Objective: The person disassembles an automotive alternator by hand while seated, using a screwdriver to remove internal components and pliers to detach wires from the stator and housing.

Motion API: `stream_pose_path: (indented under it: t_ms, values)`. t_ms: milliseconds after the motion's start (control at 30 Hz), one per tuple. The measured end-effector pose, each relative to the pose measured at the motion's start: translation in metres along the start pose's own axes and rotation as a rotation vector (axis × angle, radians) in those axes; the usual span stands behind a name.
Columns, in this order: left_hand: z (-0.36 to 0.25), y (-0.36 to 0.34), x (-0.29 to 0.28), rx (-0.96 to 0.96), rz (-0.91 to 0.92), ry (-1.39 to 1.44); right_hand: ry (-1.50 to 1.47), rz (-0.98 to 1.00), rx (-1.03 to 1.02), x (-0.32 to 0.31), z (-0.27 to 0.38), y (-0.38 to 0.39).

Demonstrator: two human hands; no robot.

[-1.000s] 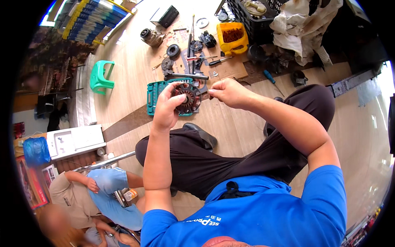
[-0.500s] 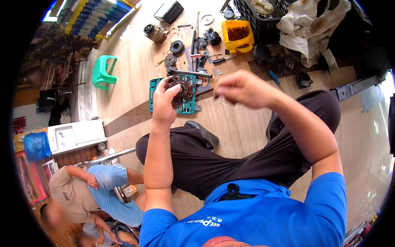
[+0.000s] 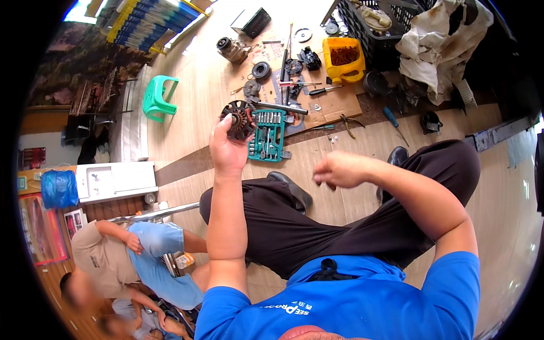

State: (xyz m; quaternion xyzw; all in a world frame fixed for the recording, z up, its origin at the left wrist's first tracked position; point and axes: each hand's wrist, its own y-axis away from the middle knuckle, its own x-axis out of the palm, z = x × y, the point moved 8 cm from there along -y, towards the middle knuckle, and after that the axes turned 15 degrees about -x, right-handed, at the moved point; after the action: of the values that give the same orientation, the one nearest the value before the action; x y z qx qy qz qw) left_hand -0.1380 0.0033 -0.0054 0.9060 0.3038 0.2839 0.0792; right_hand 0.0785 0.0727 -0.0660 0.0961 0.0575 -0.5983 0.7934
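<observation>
Raised in my left hand is a round dark motor part with radial copper-coloured windings and a central hub; my thumb lies across its face. Behind it on the floor lies a green socket set case, its sockets showing in rows. My right hand hangs above the floor in front of my knees, apart from the motor part. Its fingers are curled in; whatever they hold, if anything, is hidden.
Beyond the case, a cardboard sheet bears loose parts and tools. Around it are a yellow cut-open container, an alternator-like part, pliers and a blue-handled screwdriver. A green stool stands left; two people sit lower left.
My left hand has brought the motor part left, off the front of the socket case. My right hand has dropped lower, away from the part. The whole view has shifted slightly.
</observation>
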Motion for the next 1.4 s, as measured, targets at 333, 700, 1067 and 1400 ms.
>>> stream_pose_path:
  t_ms: [333,700,1067,1400]
  values:
    - [0.016,0.012,0.034,0.015,0.010,-0.193,0.074,-0.303,0.024,-0.081,0.033,0.014]
    - [0.034,0.016,0.066,0.018,0.069,-0.344,-0.532,-0.554,0.060,-0.046,0.024,0.001]
    - [0.030,0.013,0.057,-0.154,0.175,0.022,-0.079,-0.645,0.054,-0.060,-0.004,0.002]
    - [0.027,0.014,0.041,-0.038,0.051,-0.075,0.044,-0.146,-0.107,-0.038,0.051,0.004]
